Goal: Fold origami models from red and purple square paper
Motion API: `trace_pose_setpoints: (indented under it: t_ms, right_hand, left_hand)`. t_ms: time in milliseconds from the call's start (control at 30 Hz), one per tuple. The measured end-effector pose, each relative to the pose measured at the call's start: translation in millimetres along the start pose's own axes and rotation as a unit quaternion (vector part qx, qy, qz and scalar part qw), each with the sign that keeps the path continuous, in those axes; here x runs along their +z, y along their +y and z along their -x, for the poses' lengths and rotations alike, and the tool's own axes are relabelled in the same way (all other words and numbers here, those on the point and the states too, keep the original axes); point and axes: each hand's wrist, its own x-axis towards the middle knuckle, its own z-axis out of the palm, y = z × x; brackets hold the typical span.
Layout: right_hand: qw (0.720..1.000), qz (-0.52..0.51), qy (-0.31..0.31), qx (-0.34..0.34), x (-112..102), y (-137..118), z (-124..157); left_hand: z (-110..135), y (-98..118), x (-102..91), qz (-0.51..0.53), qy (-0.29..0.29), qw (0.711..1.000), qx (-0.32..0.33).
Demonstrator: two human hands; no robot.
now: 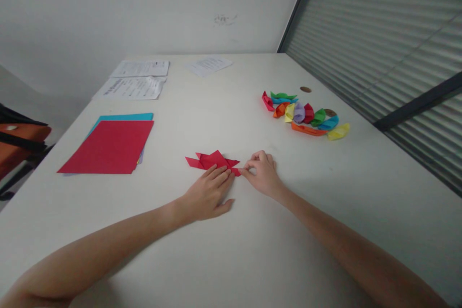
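Folded red paper (215,158) is being steadied under the open left hand (208,193), its tip being pinched by the right hand (265,175); even pressure is being advised.

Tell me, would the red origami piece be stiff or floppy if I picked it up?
The red origami piece would probably feel very light, being folded paper. Its overlapping folds may make the middle fairly stiff, while the narrow pointed ends might bend easily. If pushed, it would likely slide rather than roll, because it looks flat on the white table.
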Motion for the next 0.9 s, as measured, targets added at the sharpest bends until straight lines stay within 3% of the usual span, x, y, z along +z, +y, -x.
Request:
trace_pose_setpoints:
  t_ms: [433,567,667,900]
  right_hand:
    - [0.997,0.013,0.061,-0.05,-2,2,2]
    - [0.982,0.023,0.096,-0.163,-14,2,15]
    - [0.963,0.058,0.071,-0.253,-19,-3,27]
    - [0.946,0.119,0.059,-0.297,-14,-5,30]
  left_hand:
    - [-3,2,-1.5,-0.007,-0.006,1.0,-0.009]
    - [-4,2,0.2,-0.013,0.001,1.0,-0.007]
    - [-5,3,0.2,-0.007,0.011,1.0,-0.01]
    - [-5,5,0.8,-0.005,0.021,1.0,-0.018]
